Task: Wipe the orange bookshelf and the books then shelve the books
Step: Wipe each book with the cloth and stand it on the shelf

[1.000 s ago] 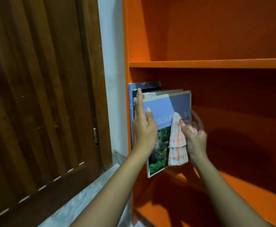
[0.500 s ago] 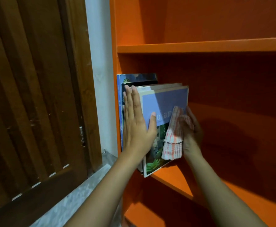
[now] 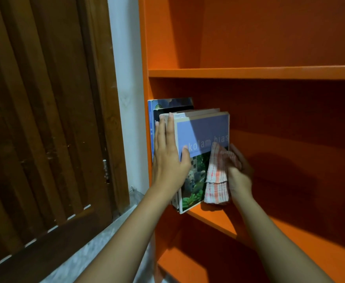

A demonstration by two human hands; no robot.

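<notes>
Several books stand upright at the left end of a shelf in the orange bookshelf [image 3: 249, 72]. The outermost is a lavender-covered book [image 3: 203, 129] with a garden photo, its lower front corner past the shelf edge. My left hand [image 3: 168, 158] presses flat with straight fingers against the books' front edges, thumb on the lavender cover. My right hand [image 3: 239, 172] grips a folded white-and-orange checked cloth [image 3: 216, 180] and holds it against the cover's lower right part.
A dark wooden door [image 3: 45, 129] fills the left side, with a strip of white wall [image 3: 126, 99] between it and the bookshelf. Bare orange shelf board [image 3: 290, 227] stretches to the right of the books. A grey floor [image 3: 85, 260] shows below.
My left hand went from gripping the books' edge to lying flat on it, and the books stand further in. The cloth hand slid slightly down the cover.
</notes>
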